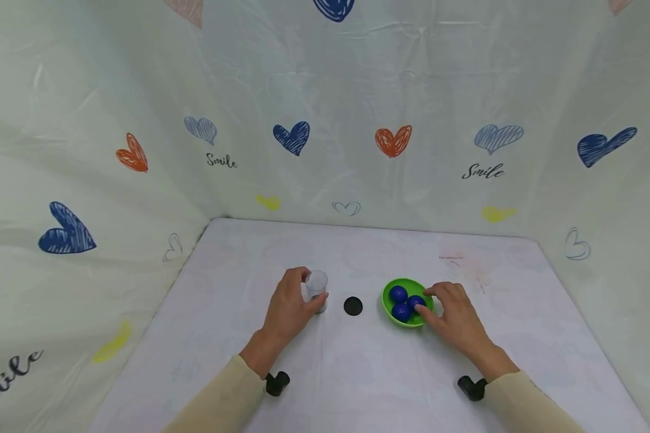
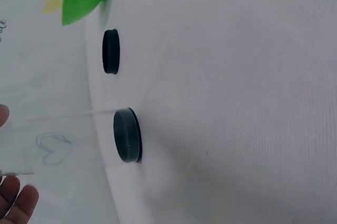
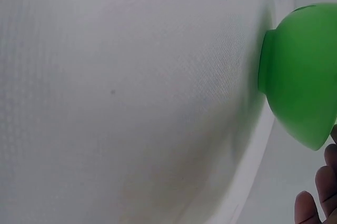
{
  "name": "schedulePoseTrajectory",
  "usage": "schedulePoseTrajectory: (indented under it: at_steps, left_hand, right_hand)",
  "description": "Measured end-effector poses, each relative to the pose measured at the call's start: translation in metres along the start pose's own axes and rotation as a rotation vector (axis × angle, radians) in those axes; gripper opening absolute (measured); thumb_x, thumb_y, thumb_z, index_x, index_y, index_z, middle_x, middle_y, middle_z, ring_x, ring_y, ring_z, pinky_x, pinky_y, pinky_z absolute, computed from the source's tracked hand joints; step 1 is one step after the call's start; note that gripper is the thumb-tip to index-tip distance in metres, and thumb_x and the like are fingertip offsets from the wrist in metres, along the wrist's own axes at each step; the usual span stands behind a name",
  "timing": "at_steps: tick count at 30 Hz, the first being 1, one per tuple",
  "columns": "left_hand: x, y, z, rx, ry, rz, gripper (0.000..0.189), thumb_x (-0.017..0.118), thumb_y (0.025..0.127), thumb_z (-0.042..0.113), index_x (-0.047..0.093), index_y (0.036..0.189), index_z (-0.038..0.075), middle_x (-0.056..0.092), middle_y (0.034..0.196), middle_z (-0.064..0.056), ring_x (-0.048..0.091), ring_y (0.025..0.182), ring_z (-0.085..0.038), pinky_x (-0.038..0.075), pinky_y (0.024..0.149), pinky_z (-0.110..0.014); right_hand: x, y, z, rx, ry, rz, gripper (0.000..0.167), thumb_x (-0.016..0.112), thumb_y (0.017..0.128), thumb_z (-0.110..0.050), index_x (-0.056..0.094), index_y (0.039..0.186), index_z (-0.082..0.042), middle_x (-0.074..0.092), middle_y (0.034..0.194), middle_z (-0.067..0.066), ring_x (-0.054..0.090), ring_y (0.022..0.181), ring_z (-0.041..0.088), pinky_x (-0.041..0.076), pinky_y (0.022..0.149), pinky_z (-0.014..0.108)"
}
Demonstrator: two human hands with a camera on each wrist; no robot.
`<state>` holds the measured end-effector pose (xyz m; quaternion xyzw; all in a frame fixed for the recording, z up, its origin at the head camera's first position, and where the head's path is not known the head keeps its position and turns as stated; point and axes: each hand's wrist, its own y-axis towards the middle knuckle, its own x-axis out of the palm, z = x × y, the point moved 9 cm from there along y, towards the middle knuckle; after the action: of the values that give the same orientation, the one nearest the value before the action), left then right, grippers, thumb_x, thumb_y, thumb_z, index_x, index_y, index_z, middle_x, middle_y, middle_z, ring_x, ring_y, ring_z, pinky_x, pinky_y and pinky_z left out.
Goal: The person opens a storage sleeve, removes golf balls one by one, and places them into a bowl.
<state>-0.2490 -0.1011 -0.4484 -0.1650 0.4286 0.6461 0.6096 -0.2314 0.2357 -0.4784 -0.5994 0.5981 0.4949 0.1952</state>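
My left hand (image 1: 291,305) grips a clear cylindrical container (image 1: 316,281), thumb on its near side and fingers on its far side. In the left wrist view, its black base (image 2: 127,135) stands on the table, and the transparent walls barely show. My right hand (image 1: 455,314) is at the right rim of a green bowl (image 1: 386,308) holding three blue balls (image 1: 398,294). Its thumb overlaps the rightmost ball, and the index fingertip is just beside that ball. From the right wrist, the bowl's outer wall (image 3: 305,71) hides the balls; several fingers are bent loosely beside it.
A flat black round lid (image 1: 352,306) lies between the container and the bowl. The table (image 1: 357,379) has a white cover. A white curtain (image 1: 346,84) printed with hearts hangs behind it and along the sides.
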Motion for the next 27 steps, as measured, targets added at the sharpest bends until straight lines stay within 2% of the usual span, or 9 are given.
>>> schedulePoseTrajectory:
  at_steps: [4,5,7,10,14,20,27]
  left_hand:
    - [-0.009,0.000,0.014,0.225,0.307,0.169,0.056,0.090,0.081,0.036,0.061,0.114,0.002,0.066,0.106,-0.015,0.059,0.101,-0.035,0.042,0.100,-0.056]
    - [-0.011,0.000,0.018,0.267,0.367,0.206,0.055,0.089,0.080,0.038,0.062,0.112,0.003,0.067,0.104,-0.015,0.059,0.101,-0.037,0.040,0.100,-0.058]
    - [-0.012,0.001,0.023,0.314,0.445,0.244,0.054,0.087,0.079,0.042,0.062,0.108,0.004,0.067,0.102,-0.014,0.059,0.101,-0.037,0.039,0.100,-0.060]
    - [-0.011,0.004,0.025,0.310,0.494,0.227,0.051,0.083,0.081,0.043,0.061,0.105,0.004,0.066,0.102,-0.015,0.059,0.102,-0.037,0.039,0.100,-0.060]
    - [-0.011,0.007,0.023,0.255,0.511,0.177,0.052,0.081,0.083,0.044,0.061,0.107,0.004,0.066,0.106,-0.016,0.057,0.106,-0.038,0.037,0.101,-0.060]
    - [-0.010,0.009,0.018,0.176,0.487,0.083,0.054,0.082,0.083,0.044,0.062,0.115,0.005,0.066,0.114,-0.015,0.054,0.113,-0.038,0.034,0.104,-0.061]
    - [-0.009,0.009,0.019,0.152,0.454,0.033,0.056,0.084,0.084,0.043,0.065,0.120,0.004,0.067,0.117,-0.015,0.055,0.115,-0.038,0.034,0.104,-0.062]
  right_hand:
    - [-0.001,0.000,0.001,0.014,-0.003,-0.001,0.033,0.083,0.091,-0.023,0.070,0.114,-0.004,0.066,0.115,0.010,0.053,0.116,0.032,0.049,0.098,0.056]
    - [-0.001,0.000,0.002,0.017,-0.003,-0.003,0.033,0.083,0.091,-0.023,0.070,0.114,-0.004,0.066,0.115,0.010,0.053,0.117,0.032,0.049,0.098,0.056]
    - [-0.002,-0.001,0.002,0.026,-0.002,-0.006,0.033,0.083,0.091,-0.023,0.070,0.115,-0.004,0.066,0.116,0.010,0.053,0.117,0.032,0.049,0.099,0.056]
    - [-0.001,-0.001,0.002,0.035,0.008,-0.013,0.033,0.082,0.092,-0.022,0.070,0.116,-0.003,0.066,0.117,0.011,0.053,0.118,0.032,0.049,0.099,0.056]
    - [0.000,0.000,0.002,0.037,0.015,-0.012,0.033,0.082,0.092,-0.023,0.069,0.117,-0.004,0.065,0.118,0.011,0.053,0.118,0.032,0.049,0.099,0.056]
    - [-0.001,0.000,0.004,0.030,0.008,0.004,0.031,0.083,0.091,-0.021,0.070,0.115,-0.005,0.066,0.116,0.009,0.053,0.116,0.031,0.049,0.098,0.056]
    - [0.001,0.000,0.006,0.035,0.020,-0.005,0.031,0.082,0.092,-0.022,0.070,0.115,-0.006,0.066,0.117,0.009,0.053,0.117,0.031,0.048,0.099,0.056]
